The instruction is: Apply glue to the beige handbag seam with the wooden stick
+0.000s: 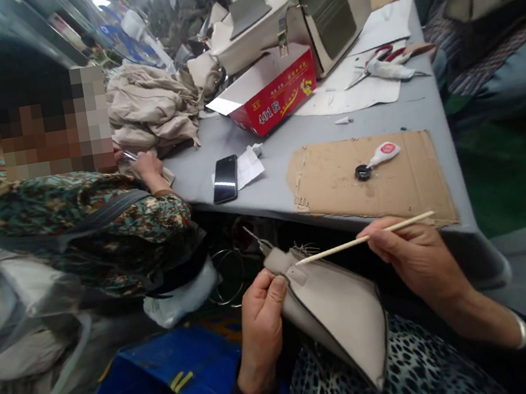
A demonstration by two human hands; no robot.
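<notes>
My left hand point(262, 325) grips the top edge of a beige leather bag piece point(345, 316) that rests on my lap. A thin wooden stick point(365, 238) is pinched in my right hand point(413, 260), its tip touching the small tab at the bag piece's upper corner. Just beyond my hands, a brown cardboard sheet point(334, 180) lies on the grey table point(272, 189), and on it a small white glue bottle point(382, 154) lies on its side beside a black cap.
A co-worker in a patterned top point(77, 211) sits at my left, hands on beige fabric. On the table are a black phone point(225, 179), a red and white box point(271, 90), scissors point(376, 61), paper and finished bags point(314, 11). A blue bin point(172, 382) stands below.
</notes>
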